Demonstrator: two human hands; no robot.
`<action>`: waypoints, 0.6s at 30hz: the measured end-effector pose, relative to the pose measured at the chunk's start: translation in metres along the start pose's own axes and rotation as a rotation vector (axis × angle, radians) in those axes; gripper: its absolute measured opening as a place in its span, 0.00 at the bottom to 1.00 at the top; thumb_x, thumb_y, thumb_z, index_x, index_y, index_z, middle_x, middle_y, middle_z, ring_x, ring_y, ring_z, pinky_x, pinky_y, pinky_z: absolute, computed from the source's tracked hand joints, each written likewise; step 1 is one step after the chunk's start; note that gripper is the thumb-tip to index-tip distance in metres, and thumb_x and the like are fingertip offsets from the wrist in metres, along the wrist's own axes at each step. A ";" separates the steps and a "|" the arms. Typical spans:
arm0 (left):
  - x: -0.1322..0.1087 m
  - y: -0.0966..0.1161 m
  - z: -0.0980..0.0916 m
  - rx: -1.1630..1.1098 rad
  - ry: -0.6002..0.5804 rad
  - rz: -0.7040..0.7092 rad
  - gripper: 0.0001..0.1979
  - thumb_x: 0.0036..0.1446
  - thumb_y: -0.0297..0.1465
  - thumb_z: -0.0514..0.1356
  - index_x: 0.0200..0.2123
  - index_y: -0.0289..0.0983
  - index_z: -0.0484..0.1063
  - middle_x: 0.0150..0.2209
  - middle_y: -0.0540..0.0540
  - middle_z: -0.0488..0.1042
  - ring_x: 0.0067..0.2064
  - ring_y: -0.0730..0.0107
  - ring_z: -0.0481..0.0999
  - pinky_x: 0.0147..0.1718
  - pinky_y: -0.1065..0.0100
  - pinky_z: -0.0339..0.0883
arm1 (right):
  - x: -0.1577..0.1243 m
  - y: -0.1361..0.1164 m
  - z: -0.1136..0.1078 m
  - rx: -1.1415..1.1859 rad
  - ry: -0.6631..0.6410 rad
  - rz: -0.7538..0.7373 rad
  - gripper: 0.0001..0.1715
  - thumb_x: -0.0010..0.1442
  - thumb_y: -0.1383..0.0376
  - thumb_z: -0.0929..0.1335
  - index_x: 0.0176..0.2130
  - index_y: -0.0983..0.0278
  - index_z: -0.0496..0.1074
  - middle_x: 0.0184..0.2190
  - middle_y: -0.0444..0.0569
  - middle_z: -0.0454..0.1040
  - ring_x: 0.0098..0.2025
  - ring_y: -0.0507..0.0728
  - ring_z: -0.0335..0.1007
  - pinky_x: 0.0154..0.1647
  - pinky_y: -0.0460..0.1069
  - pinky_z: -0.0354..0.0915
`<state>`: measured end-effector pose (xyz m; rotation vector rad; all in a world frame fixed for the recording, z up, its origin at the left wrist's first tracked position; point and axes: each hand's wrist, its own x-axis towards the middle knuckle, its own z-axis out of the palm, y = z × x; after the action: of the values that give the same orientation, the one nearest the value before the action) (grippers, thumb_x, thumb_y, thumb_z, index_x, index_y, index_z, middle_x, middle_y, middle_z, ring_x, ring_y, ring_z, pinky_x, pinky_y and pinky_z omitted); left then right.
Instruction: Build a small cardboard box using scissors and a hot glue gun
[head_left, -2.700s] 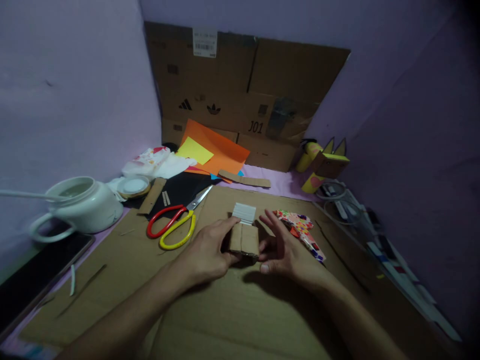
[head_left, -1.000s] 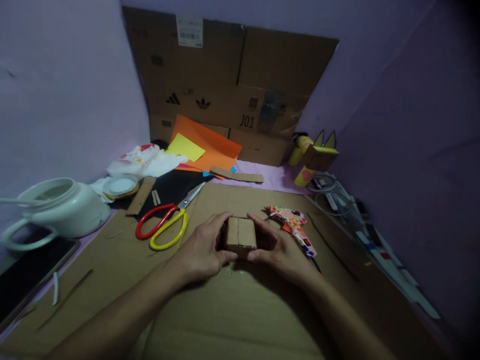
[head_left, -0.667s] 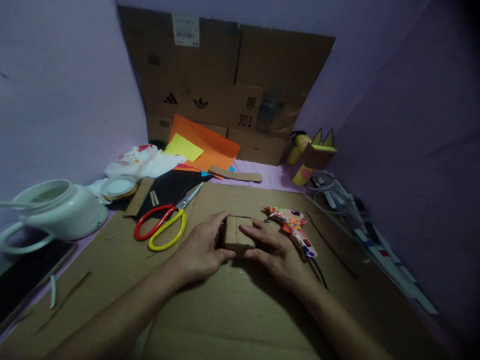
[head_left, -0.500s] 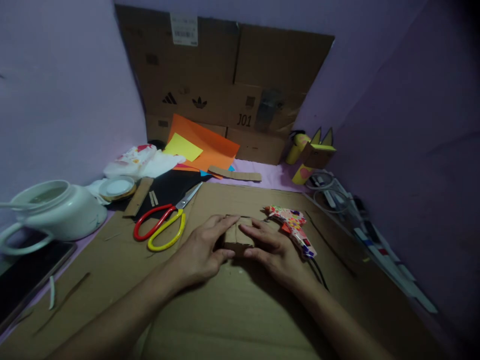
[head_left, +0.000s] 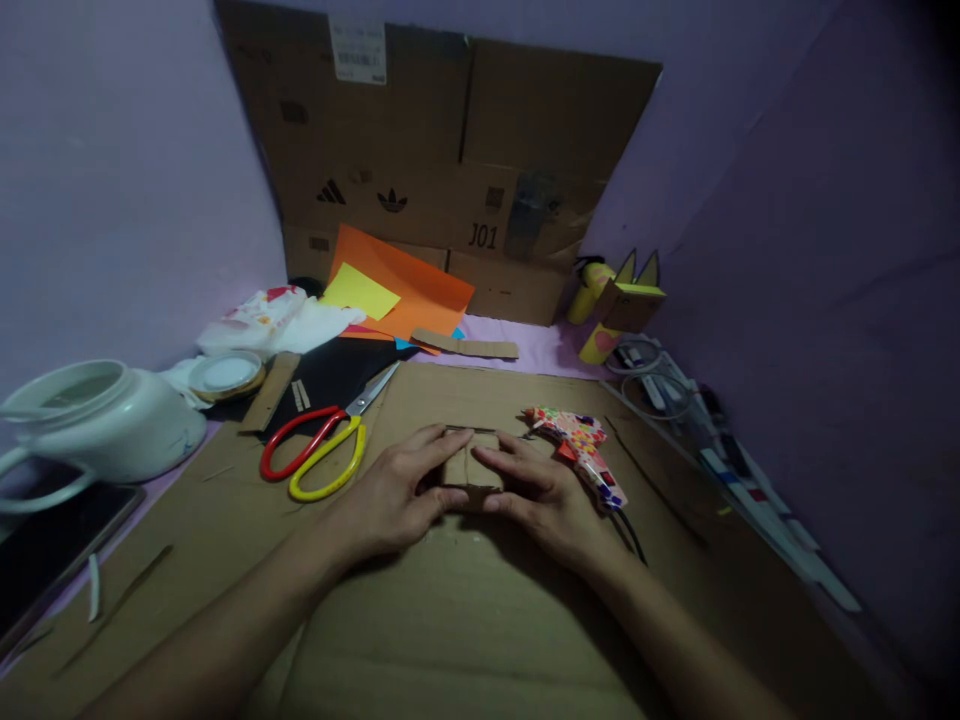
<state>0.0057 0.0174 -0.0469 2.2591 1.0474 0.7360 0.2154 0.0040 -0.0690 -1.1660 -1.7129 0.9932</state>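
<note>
A small cardboard box (head_left: 471, 468) sits between my hands on a large cardboard sheet (head_left: 420, 640). My left hand (head_left: 409, 490) grips its left side, thumb at the near edge and fingers along the top. From the right, my right hand (head_left: 544, 495) holds it with fingertips on the top and the thumb at the near side. Part of the box is hidden by my fingers. Just right of my right hand lies a flower-patterned glue gun (head_left: 574, 440) with a black cord. Left of my left hand are scissors (head_left: 330, 445) with one red and one yellow handle, blades apart.
A white teapot-like pot (head_left: 112, 415) and a dark phone-like slab (head_left: 67, 540) stand at left. Orange paper (head_left: 405, 285), yellow paper (head_left: 361, 292) and a cardboard strip (head_left: 465, 345) lie behind. A yellow craft figure (head_left: 626, 300) and pens (head_left: 739, 460) are at right.
The whole view has shifted slightly, so everything appears a little further left. Both hands keep hold of the small box, with almost no movement.
</note>
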 end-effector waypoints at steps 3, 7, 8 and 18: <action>0.000 -0.001 0.001 -0.003 0.004 0.006 0.26 0.56 0.32 0.58 0.58 0.40 0.60 0.57 0.40 0.65 0.59 0.56 0.62 0.56 0.54 0.58 | 0.000 0.000 0.000 0.003 0.002 -0.016 0.25 0.47 0.63 0.74 0.47 0.52 0.73 0.57 0.53 0.67 0.59 0.63 0.60 0.58 0.61 0.56; 0.000 -0.001 0.001 0.007 0.001 0.006 0.26 0.56 0.32 0.58 0.59 0.39 0.60 0.57 0.40 0.65 0.59 0.57 0.62 0.57 0.56 0.58 | -0.001 -0.001 0.000 -0.012 0.000 -0.014 0.25 0.47 0.64 0.74 0.47 0.52 0.73 0.57 0.53 0.67 0.60 0.63 0.59 0.58 0.62 0.56; 0.000 -0.001 0.001 0.012 -0.003 0.010 0.26 0.57 0.32 0.57 0.59 0.39 0.59 0.57 0.40 0.65 0.59 0.57 0.62 0.57 0.56 0.58 | -0.001 -0.002 0.000 -0.018 -0.001 -0.013 0.25 0.48 0.64 0.74 0.47 0.53 0.73 0.57 0.54 0.67 0.60 0.64 0.59 0.58 0.63 0.56; 0.001 -0.001 0.000 0.058 -0.036 0.039 0.25 0.58 0.32 0.56 0.58 0.39 0.59 0.57 0.40 0.64 0.59 0.59 0.62 0.56 0.57 0.58 | -0.002 0.002 0.002 -0.050 0.016 -0.062 0.25 0.49 0.67 0.73 0.47 0.52 0.72 0.57 0.53 0.67 0.60 0.62 0.60 0.58 0.63 0.55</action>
<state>0.0056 0.0184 -0.0467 2.3396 1.0229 0.6871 0.2149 0.0025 -0.0721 -1.1427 -1.7593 0.9068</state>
